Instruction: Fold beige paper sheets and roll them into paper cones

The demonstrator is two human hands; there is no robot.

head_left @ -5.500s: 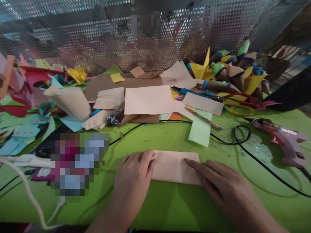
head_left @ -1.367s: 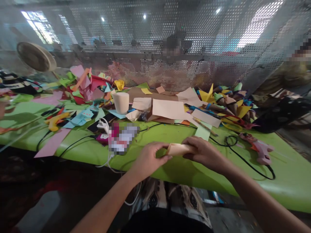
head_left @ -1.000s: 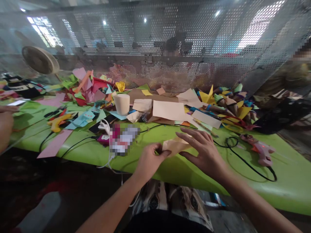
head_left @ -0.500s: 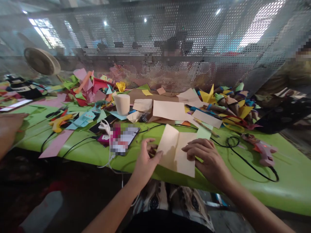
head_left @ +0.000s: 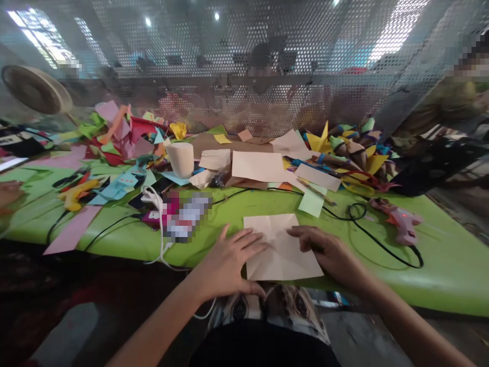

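Note:
A creased, cream-coloured sheet of paper [head_left: 284,260] lies unfolded on the green table near its front edge. My left hand [head_left: 233,257] rests on the left part of the sheet, its fingers spread. At the sheet's right side is my right hand [head_left: 328,250], with the index finger stretched toward the paper and the other fingers curled. Neither hand grips anything visible. Behind the sheet, a small pale green paper [head_left: 312,202] and a larger cream paper [head_left: 257,166] lie on the table.
Left are a phone [head_left: 191,214], a white cable and a yellow glue gun [head_left: 76,194]. A pink glue gun [head_left: 405,221] with a black cord lies right. Farther back stand a white cup [head_left: 181,160] and heaped coloured paper [head_left: 124,132]. Another person's hand [head_left: 9,193] shows far left.
The folded sheet has been opened out and laid flat. My left hand has gone from holding its edge to lying spread on it. The camera view has shifted.

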